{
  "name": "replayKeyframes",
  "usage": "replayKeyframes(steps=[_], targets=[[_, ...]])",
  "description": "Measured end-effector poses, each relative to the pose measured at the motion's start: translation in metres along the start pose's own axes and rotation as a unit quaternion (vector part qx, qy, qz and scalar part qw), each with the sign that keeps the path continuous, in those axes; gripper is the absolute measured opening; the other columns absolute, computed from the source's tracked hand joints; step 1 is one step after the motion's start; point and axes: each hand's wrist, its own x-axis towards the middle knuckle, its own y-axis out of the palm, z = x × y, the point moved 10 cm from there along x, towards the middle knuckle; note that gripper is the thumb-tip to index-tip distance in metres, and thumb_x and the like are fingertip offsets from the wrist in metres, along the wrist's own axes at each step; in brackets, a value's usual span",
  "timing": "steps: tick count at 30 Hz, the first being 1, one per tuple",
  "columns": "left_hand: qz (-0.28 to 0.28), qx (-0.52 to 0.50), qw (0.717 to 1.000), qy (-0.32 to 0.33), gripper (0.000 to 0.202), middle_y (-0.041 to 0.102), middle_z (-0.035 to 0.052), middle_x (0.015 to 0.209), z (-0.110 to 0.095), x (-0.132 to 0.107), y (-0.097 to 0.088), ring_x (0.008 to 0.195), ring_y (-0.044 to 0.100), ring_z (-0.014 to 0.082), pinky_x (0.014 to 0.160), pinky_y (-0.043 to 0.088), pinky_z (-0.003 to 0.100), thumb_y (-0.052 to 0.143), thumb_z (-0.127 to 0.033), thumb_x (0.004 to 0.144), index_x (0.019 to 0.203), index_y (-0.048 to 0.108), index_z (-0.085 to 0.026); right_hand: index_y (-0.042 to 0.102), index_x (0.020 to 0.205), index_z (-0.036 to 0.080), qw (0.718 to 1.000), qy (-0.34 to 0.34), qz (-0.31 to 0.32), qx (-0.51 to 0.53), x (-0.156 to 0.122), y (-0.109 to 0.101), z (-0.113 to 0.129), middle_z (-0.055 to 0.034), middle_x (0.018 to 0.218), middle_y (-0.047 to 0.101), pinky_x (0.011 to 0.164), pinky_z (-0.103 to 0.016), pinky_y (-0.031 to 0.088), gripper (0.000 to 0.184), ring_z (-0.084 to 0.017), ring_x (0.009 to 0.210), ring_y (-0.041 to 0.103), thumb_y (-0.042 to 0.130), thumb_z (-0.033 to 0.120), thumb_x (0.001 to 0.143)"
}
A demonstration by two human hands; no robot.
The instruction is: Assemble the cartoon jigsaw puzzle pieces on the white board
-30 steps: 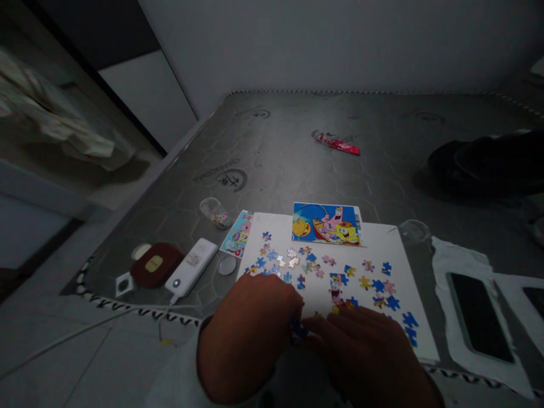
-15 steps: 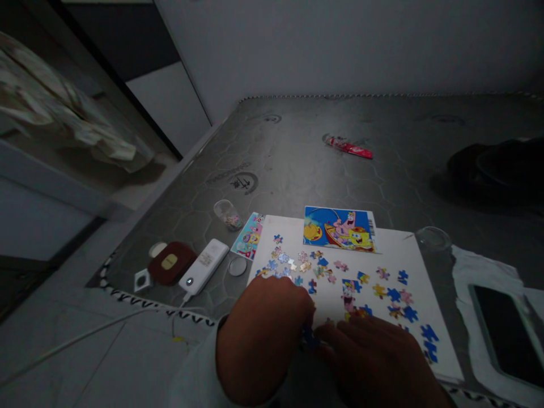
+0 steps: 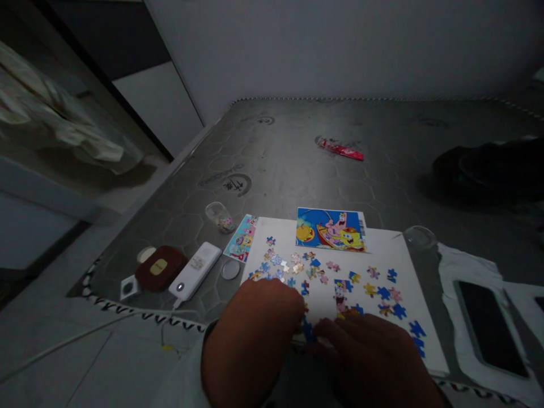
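Note:
Near the front edge of the white board [image 3: 323, 300], my two hands meet around a blue jigsaw puzzle piece [image 3: 308, 330]. My left hand [image 3: 259, 328] is closed, its fingertips pinching the piece from the left and mostly hidden behind the knuckles. From the other side, my right hand [image 3: 374, 351] curls with thumb and fingers at the same piece. Just beyond the right fingers, a few joined puzzle pieces [image 3: 340, 294] show a pink figure. Loose pieces lie scattered around, among them a blue piece [image 3: 399, 311]. A cartoon picture card [image 3: 331, 229] rests at the board's far edge.
Left of the board are a second card [image 3: 241, 239], a clear cup with pieces [image 3: 221, 218], a round lid [image 3: 230, 270], a white power bank [image 3: 195, 272] and a brown case [image 3: 160, 268]. Right are a clear cup [image 3: 420, 237] and a phone [image 3: 491, 328]. A red wrapper [image 3: 342, 149] lies farther back.
The view has shifted a little, so the board and objects appear farther left. My hands stay together at the blue piece, with only slight finger movement.

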Motion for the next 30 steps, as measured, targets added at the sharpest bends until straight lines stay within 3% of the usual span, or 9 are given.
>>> replayKeyframes(steps=[3,7,12,15,20,30], targets=[[0.042,0.025,0.998,-0.031,0.020,0.077,0.0091,0.091,0.005,0.002,0.002,0.082,0.073,0.0299,0.073,0.057,0.043,0.056,-0.025,0.090,0.093,0.076,-0.024,0.066,0.085,0.029,0.997,0.060,0.026,-0.040,-0.003,-0.001,-0.023,0.0049,0.065,0.069,0.049,-0.031,0.037,0.031,-0.017,0.051,0.064,0.043,0.043,0.101],[0.036,0.014,0.998,-0.044,0.020,0.077,0.0079,0.096,0.008,0.001,0.002,0.087,0.073,0.0316,0.078,0.057,0.048,0.056,-0.031,0.092,0.099,0.075,-0.026,0.068,0.094,0.034,0.981,0.174,0.057,-0.063,-0.017,-0.004,-0.070,0.0069,0.066,0.071,0.044,-0.027,0.034,0.026,-0.017,0.053,0.067,0.050,0.052,0.096],[0.025,-0.002,0.999,-0.035,0.020,0.077,0.0058,0.099,0.009,0.003,0.005,0.090,0.073,0.0317,0.080,0.057,0.049,0.056,-0.031,0.091,0.101,0.073,-0.029,0.069,0.096,0.036,0.939,0.324,0.088,-0.070,-0.047,-0.007,-0.127,0.0046,0.065,0.072,0.043,-0.025,0.028,0.040,-0.020,0.051,0.067,0.044,0.067,0.092],[0.041,-0.005,0.998,-0.036,0.020,0.077,0.0064,0.100,0.008,0.004,0.007,0.090,0.073,0.0327,0.078,0.057,0.050,0.054,-0.032,0.092,0.101,0.071,-0.028,0.071,0.101,0.038,0.911,0.387,0.121,-0.075,-0.060,-0.001,-0.149,0.0028,0.064,0.073,0.045,-0.026,0.028,0.044,-0.022,0.053,0.067,0.045,0.072,0.088],[0.041,-0.008,0.998,-0.048,0.018,0.077,0.0056,0.102,0.007,0.004,0.006,0.093,0.073,0.0315,0.080,0.057,0.047,0.056,-0.030,0.091,0.102,0.071,-0.029,0.068,0.110,0.044,0.882,0.446,0.134,-0.069,-0.066,0.007,-0.159,0.0058,0.077,0.076,0.050,-0.029,0.030,0.038,-0.022,0.065,0.069,0.049,0.068,0.088],[0.013,-0.011,0.999,-0.034,0.023,0.077,0.0050,0.103,0.008,0.005,0.006,0.093,0.073,0.0319,0.078,0.057,0.048,0.054,-0.032,0.091,0.108,0.070,-0.032,0.068,0.112,0.043,0.860,0.502,0.076,-0.052,-0.063,0.010,-0.155,0.0066,0.072,0.071,0.051,-0.029,0.031,0.032,-0.018,0.060,0.063,0.052,0.059,0.089]])
